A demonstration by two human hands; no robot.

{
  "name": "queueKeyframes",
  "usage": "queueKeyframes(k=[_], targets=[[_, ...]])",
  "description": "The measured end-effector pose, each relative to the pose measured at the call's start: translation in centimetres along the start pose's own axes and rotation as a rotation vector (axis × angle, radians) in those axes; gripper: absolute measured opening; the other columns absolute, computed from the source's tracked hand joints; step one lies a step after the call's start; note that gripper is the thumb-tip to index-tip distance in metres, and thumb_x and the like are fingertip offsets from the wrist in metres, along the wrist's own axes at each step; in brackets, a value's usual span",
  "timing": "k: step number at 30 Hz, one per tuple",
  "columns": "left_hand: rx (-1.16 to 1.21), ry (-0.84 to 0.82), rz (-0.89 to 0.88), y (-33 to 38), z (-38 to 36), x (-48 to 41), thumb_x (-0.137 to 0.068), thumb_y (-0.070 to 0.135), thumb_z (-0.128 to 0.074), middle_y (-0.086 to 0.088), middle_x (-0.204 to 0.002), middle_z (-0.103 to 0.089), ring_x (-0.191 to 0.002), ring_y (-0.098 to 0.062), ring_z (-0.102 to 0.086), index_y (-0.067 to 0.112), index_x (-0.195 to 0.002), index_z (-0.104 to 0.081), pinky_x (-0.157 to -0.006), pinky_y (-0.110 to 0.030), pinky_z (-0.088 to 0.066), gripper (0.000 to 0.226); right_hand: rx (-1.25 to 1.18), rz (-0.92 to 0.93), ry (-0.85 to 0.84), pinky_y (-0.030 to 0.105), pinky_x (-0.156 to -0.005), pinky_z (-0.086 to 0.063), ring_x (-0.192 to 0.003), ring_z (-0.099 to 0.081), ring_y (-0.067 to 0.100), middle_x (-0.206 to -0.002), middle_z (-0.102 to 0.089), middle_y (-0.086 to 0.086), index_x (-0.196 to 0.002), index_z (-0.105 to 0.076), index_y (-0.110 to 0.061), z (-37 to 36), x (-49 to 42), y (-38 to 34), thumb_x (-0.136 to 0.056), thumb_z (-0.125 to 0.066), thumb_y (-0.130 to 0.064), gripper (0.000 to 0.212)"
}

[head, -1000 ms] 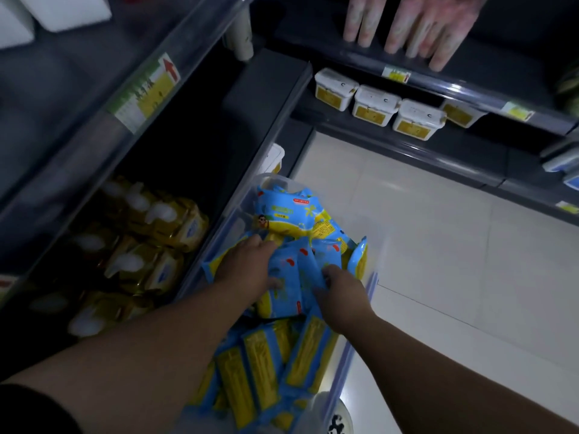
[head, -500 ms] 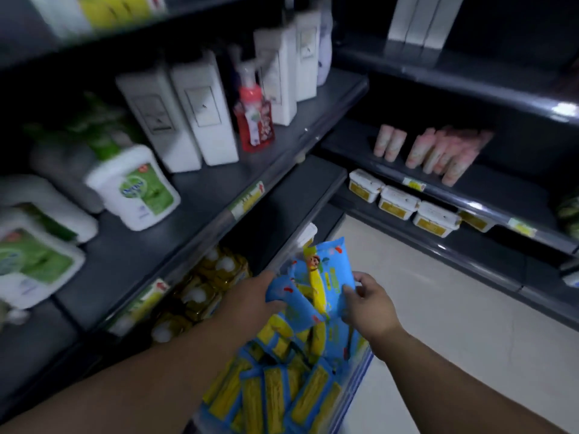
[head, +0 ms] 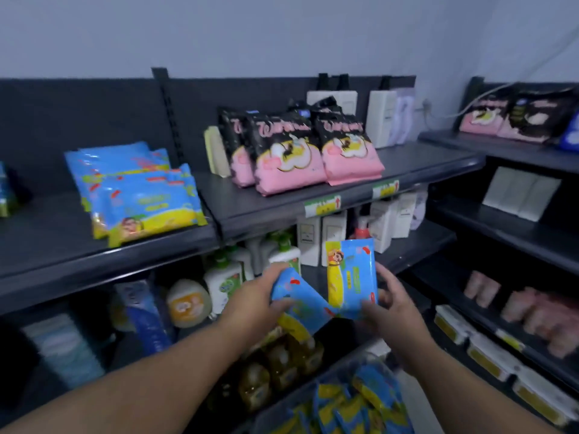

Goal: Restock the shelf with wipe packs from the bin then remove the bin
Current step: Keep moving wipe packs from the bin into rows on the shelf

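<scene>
Upright wipe pack point(head: 351, 277), tilted wipe pack point(head: 297, 303) — glossy plastic film, creased. Shelved wipe packs point(head: 144, 195) same film. Shelf point(head: 266, 202) — dark matt, looks painted metal, smooth. Pink bags point(head: 288, 161) glossy film. Pump bottles point(head: 221, 278) smooth white plastic. Bin point(head: 266, 418) translucent plastic.

Pale grey wall point(head: 282, 32); dark metal shelving point(head: 423, 159) along it; dim light

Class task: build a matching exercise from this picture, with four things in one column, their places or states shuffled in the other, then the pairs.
1 left hand
2 right hand
3 pink bags
4 bin

a on top shelf
b grips upright wipe pack
c lowest, below both hands
d grips tilted wipe pack

Pairs: 1-d, 2-b, 3-a, 4-c
</scene>
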State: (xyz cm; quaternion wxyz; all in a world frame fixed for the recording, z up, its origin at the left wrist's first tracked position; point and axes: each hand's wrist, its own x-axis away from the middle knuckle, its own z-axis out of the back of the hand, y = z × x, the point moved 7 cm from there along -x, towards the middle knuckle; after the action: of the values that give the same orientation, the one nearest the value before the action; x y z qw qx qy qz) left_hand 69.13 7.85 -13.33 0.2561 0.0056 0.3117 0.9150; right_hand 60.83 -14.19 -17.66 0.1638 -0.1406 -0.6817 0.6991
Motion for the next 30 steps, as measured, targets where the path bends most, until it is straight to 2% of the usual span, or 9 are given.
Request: queueKeyframes(k=[5,8,10,12,16,20,23,25,30], targets=[[0.009,0.157,-0.072,-0.4,9.2,3.2,-0.089,0.031,-0.063,0.004,-0.107,-0.064,-0.089,-0.020,-0.062,0.052,-0.134,-0.032,-0.076,-0.030,-0.048,0.059,-0.052,0.138,-0.133,0.031,-0.065,-0.058,-0.088,-0.072,0.020,-0.113,-0.066,0.009,-0.130,-0.047,-0.041,-6.7,0.4,-7.1,-0.093,-0.051,0.007,0.061],[0.008,0.245,-0.088,-1.7,14.0,5.2,-0.090,0.032,-0.063,0.004,-0.111,-0.063,-0.092,-0.020,-0.061,0.057,-0.130,-0.029,-0.080,-0.038,-0.051,0.058,-0.061,0.204,-0.202,0.040,-0.075,-0.060,-0.092,-0.072,0.020,-0.114,-0.066,0.003,-0.130,-0.050,-0.041,-11.0,0.8,-10.7,-0.094,-0.052,0.005,0.059],[0.028,0.310,-0.099,-2.9,17.2,6.4,-0.090,0.031,-0.064,0.007,-0.111,-0.062,-0.095,-0.018,-0.060,0.061,-0.125,-0.031,-0.081,-0.034,-0.050,0.056,-0.054,0.244,-0.250,0.038,-0.075,-0.060,-0.091,-0.072,0.016,-0.112,-0.068,-0.002,-0.133,-0.049,-0.039,-14.2,1.1,-12.7,-0.094,-0.051,0.005,0.058],[0.025,0.359,-0.095,-4.5,20.3,7.5,-0.089,0.031,-0.064,0.008,-0.101,-0.062,-0.085,-0.017,-0.057,0.063,-0.122,-0.033,-0.073,-0.028,-0.045,0.056,-0.066,0.272,-0.284,0.033,-0.070,-0.061,-0.085,-0.072,0.012,-0.109,-0.068,-0.002,-0.133,-0.047,-0.038,-17.8,1.4,-14.5,-0.094,-0.051,0.006,0.058],[0.021,0.441,-0.080,-8.6,26.9,9.6,-0.088,0.028,-0.065,0.007,-0.105,-0.064,-0.070,-0.005,-0.052,0.051,-0.130,-0.037,-0.068,-0.023,-0.041,0.056,-0.089,0.314,-0.338,0.030,-0.063,-0.059,-0.080,-0.071,0.010,-0.108,-0.069,0.002,-0.133,-0.050,-0.033,-26.1,1.7,-17.4,-0.093,-0.051,0.007,0.057],[0.056,0.504,-0.052,-13.7,33.0,11.6,-0.088,0.023,-0.066,0.019,-0.078,-0.057,-0.052,0.008,-0.048,0.048,-0.129,-0.040,-0.055,-0.012,-0.035,0.055,-0.084,0.350,-0.387,0.027,-0.060,-0.057,-0.081,-0.070,0.009,-0.106,-0.067,0.002,-0.126,-0.054,-0.039,-34.6,2.1,-19.8,-0.093,-0.054,0.005,0.055],[0.163,0.569,-0.017,-17.9,37.3,13.0,-0.088,0.021,-0.066,0.017,-0.085,-0.063,-0.059,0.001,-0.056,0.061,-0.115,-0.037,-0.061,-0.018,-0.047,0.057,-0.031,0.401,-0.406,0.034,-0.068,-0.059,-0.082,-0.066,0.010,-0.096,-0.065,-0.003,-0.121,-0.056,-0.045,-40.2,2.3,-21.5,-0.093,-0.055,0.001,0.054],[0.262,0.608,0.021,-20.8,39.6,13.7,-0.087,0.018,-0.067,0.016,-0.091,-0.065,-0.069,0.000,-0.063,0.061,-0.107,-0.040,-0.063,-0.017,-0.051,0.055,0.005,0.422,-0.409,0.032,-0.068,-0.059,-0.077,-0.064,0.010,-0.087,-0.064,-0.005,-0.113,-0.058,-0.049,-43.4,2.5,-22.6,-0.093,-0.056,0.000,0.054],[0.263,0.589,0.197,-28.0,43.3,14.6,-0.086,0.020,-0.069,0.023,-0.097,-0.060,-0.088,-0.010,-0.066,0.060,-0.103,-0.037,-0.086,-0.032,-0.053,0.055,0.087,0.403,-0.420,0.030,-0.063,-0.059,-0.080,-0.069,0.014,-0.108,-0.067,0.005,-0.126,-0.059,-0.038,-49.1,2.4,-24.1,-0.094,-0.056,-0.003,0.048]])
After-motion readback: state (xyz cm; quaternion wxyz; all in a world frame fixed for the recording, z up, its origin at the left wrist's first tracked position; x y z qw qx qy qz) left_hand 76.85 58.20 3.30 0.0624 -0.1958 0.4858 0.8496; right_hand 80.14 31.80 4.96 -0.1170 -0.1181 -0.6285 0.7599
